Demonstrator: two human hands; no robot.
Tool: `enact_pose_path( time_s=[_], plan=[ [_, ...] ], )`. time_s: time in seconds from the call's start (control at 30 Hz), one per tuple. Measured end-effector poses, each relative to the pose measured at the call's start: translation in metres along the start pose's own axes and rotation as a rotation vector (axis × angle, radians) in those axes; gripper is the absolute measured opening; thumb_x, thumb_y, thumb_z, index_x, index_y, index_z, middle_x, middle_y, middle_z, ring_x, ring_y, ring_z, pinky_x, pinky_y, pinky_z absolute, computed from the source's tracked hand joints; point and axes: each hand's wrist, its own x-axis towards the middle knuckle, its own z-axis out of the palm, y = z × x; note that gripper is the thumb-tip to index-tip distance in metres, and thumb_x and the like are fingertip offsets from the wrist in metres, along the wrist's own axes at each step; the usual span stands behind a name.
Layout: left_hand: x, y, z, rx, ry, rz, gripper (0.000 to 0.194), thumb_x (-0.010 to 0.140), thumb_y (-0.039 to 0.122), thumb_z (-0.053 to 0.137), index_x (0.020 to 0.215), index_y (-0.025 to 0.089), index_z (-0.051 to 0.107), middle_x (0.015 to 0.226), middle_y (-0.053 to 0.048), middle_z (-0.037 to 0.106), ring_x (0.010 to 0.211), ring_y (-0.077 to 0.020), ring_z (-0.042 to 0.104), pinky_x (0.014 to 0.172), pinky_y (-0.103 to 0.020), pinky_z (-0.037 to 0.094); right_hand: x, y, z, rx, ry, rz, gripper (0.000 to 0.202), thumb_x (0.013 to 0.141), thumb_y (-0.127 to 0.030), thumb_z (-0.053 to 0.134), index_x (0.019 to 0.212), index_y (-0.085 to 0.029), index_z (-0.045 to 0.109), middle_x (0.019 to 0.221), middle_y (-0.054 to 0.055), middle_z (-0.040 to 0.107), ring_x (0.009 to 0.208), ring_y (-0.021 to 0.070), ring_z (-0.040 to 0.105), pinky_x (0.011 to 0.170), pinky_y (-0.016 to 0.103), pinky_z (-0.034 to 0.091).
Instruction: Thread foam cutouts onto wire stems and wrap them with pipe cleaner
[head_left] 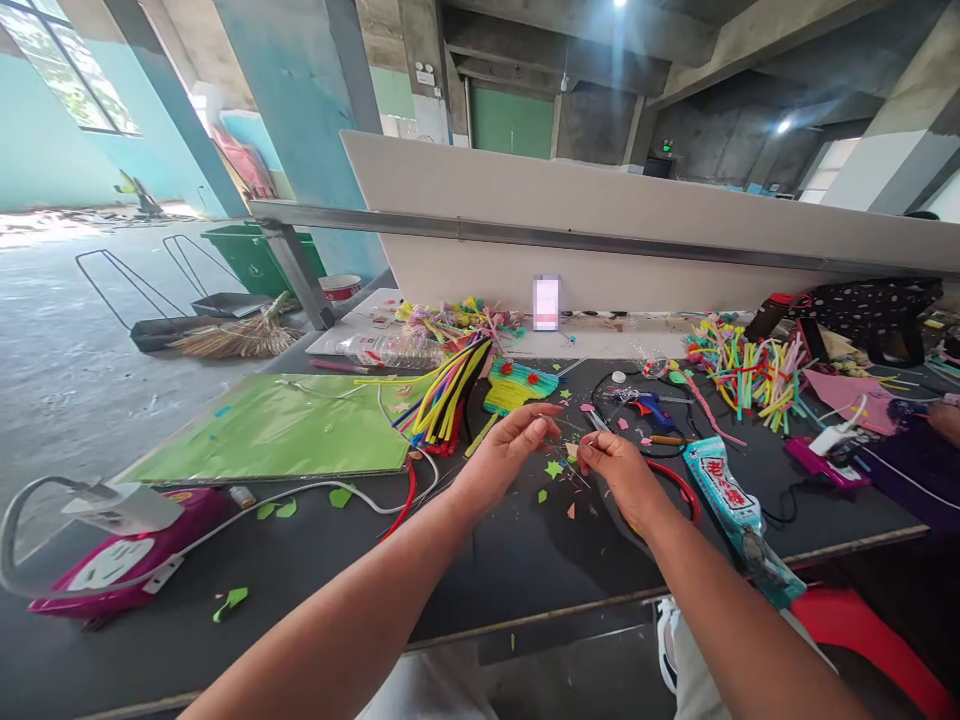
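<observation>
Over the middle of the dark table, my left hand (514,440) is closed, with thumb and fingers brought together; what it holds, if anything, is too fine to make out. To its right, my right hand (619,475) pinches thumb against fingertips, again on something too small to name. Small green and pink paper scraps (554,468) lie beneath the hands. Just beyond my left hand rests a yellow and turquoise pipe-cleaner piece (517,385) with red flowers. A bundle of pipe cleaners (446,400) lies to its left. Beyond my right hand is a blue glue gun (654,408).
A green sheet pack (277,425) covers the left side, near a magenta tissue pack (127,560) and a white charger (124,507). A lit phone (547,303) stands at the back. At right are a turquoise wrapper (724,490), pipe cleaners (750,365) and another person's hand (946,422).
</observation>
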Motion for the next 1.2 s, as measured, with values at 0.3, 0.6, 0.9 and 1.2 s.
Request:
enact_pose_path(
  time_s=[0.3, 0.6, 0.9, 1.2],
  plan=[
    [0.005, -0.016, -0.003, 0.009, 0.126, -0.159, 0.039, 0.081, 0.052, 0.051, 0.084, 0.015, 0.063, 0.047, 0.003, 0.047, 0.052, -0.0139, 0.055, 0.054, -0.024, 0.046, -0.001, 0.004, 0.005, -0.454, 0.076, -0.107, 0.009, 0.078, -0.026, 0.053, 0.072, -0.023, 0.059, 0.067, 0.001, 0.058, 0.066, 0.0179, 0.051, 0.066, 0.030, 0.038],
    [0.005, -0.023, -0.004, -0.137, 0.088, -0.245, 0.039, 0.079, 0.052, 0.055, 0.084, 0.014, 0.063, 0.055, 0.001, 0.053, 0.053, -0.0128, 0.057, 0.054, -0.026, 0.049, 0.001, 0.000, 0.002, -0.498, -0.012, -0.141, 0.010, 0.078, -0.027, 0.053, 0.071, -0.023, 0.058, 0.070, 0.002, 0.060, 0.069, 0.0185, 0.052, 0.067, 0.030, 0.038],
    [0.003, -0.030, 0.011, -0.542, 0.064, -0.300, 0.030, 0.077, 0.035, 0.066, 0.097, 0.013, 0.061, 0.083, -0.006, 0.063, 0.075, -0.0129, 0.064, 0.075, -0.028, 0.052, 0.002, 0.003, 0.002, 0.007, 0.117, -0.091, 0.022, 0.078, -0.042, 0.057, 0.074, -0.021, 0.055, 0.070, 0.000, 0.053, 0.066, 0.0148, 0.048, 0.067, 0.027, 0.041],
    [-0.002, -0.035, 0.015, -0.456, 0.014, -0.381, 0.023, 0.073, 0.031, 0.069, 0.077, 0.012, 0.057, 0.068, -0.003, 0.062, 0.057, -0.0115, 0.062, 0.057, -0.024, 0.053, 0.006, 0.013, 0.008, -0.111, 0.137, -0.089, 0.019, 0.077, -0.039, 0.059, 0.074, -0.020, 0.059, 0.068, 0.000, 0.056, 0.065, 0.0149, 0.049, 0.064, 0.026, 0.040]
  ],
)
